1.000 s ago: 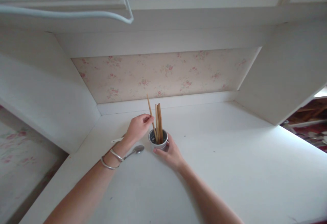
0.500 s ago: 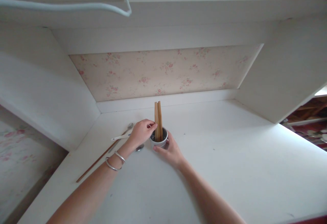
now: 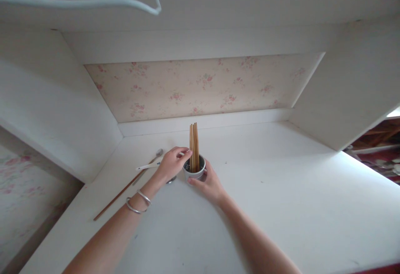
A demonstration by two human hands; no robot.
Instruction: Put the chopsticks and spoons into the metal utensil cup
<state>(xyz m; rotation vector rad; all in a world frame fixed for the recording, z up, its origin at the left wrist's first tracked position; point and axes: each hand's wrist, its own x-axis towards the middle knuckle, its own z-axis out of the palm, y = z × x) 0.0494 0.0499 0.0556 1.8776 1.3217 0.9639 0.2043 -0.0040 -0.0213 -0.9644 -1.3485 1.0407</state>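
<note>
A bundle of wooden chopsticks (image 3: 194,145) stands upright in a small white cup (image 3: 195,175) with a dark inside. My right hand (image 3: 210,184) is closed round the cup's right side, thumb at the front. At the bundle's left edge, my left hand (image 3: 173,162) pinches with thumb and forefinger against the chopsticks; how many it grips I cannot tell. Behind that hand lie a white-handled utensil (image 3: 145,167) and a long thin brown stick (image 3: 120,201), both partly hidden. A metal spoon's bowl (image 3: 171,180) shows just below the left hand.
Another spoon's bowl (image 3: 159,152) rests at the back left of the white countertop (image 3: 265,224). A floral-papered wall (image 3: 206,84) rises behind, with white side panels left and right. Overhead is a cabinet (image 3: 200,11), and a white cable (image 3: 78,3) hangs at the upper left.
The left wrist and forearm have shifted slightly, and the left fingers stay at the chopsticks. The right hand and cup have hardly moved. The view has tilted slightly.
</note>
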